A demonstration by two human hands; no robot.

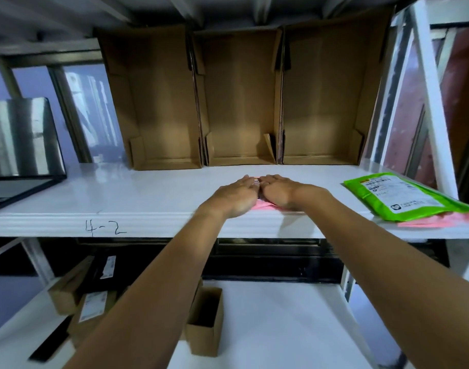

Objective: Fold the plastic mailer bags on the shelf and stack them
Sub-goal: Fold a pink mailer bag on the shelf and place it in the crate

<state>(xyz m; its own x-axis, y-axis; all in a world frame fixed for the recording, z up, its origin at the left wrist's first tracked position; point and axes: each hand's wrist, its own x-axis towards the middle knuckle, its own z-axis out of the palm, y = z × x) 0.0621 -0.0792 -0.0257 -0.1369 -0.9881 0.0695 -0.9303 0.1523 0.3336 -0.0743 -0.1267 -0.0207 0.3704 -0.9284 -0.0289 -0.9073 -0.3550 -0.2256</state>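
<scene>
Two bare forearms reach up from the bottom edge to the white shelf board [148, 190]; below them, on a lower white shelf, a small brown cardboard box [205, 320] stands open at the top, its inside in shadow, and to its left lie closed brown cartons with white labels [92, 307] too blurred to read; at the back of the upper shelf three tall open-fronted brown cardboard bins stand side by side, left [159, 102], middle [240, 102] and right [324, 102], each showing only its bare cardboard inside; the thin pink plastic mailer bag [262, 206] lies flat near the shelf's front edge, mostly covered, a pink strip showing at the wrists and a bit of label between the fingertips; the left hand [234, 194] and right hand [277, 191] press on it palm down, fingers straight, side by side, gripping nothing; well to the right a bright green plastic mailer bag [398, 195] with a white printed shipping label, unreadable, lies on top of another pink bag [441, 221]; "4-2" [105, 227] is handwritten on the shelf's front edge.
</scene>
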